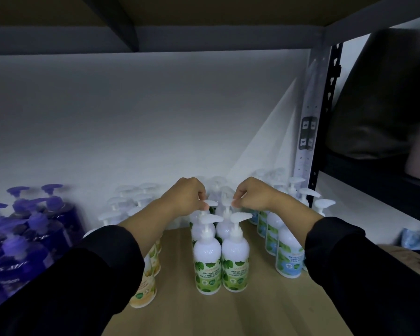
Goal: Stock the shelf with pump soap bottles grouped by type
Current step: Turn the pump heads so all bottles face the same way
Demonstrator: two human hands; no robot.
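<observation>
Head view looks down along 2 dark-sleeved forearms reaching into a wooden shelf (228, 311) with a white wall behind it. Left hand (187, 194) has its fingers curled down and pinches the white pump head (210, 204) of a green-label bottle in the second row of the middle group. Right hand (250, 194) mirrors it, its fingers curled and pinching the pump head (227, 202) of the neighbouring bottle in that row. Both hands sit close together above the middle of the group, nearly touching.

Green-label bottles (222, 260) stand upright in 2 columns running back toward the wall; the front 2 stand side by side, touching, and read "ANTIBACTERIAL HAND WASH". Just to their right, set apart by a strip of bare shelf, blue-label bottles (290, 253) stand in their own column toward the back corner, partly hidden by the right sleeve (344, 263). To the left, yellow-label bottles (144, 287) form another column, mostly covered by the left sleeve (95, 270). Further left, well apart from the white bottles, a cluster of purple bottles (32, 238) with purple pumps stands against the wall.

A perforated metal upright (307, 132) frames the right end of the shelf, and a shelf board (204, 10) runs overhead. Beyond the upright a dark bundle (374, 98) lies on a neighbouring rack, too dim to identify.
</observation>
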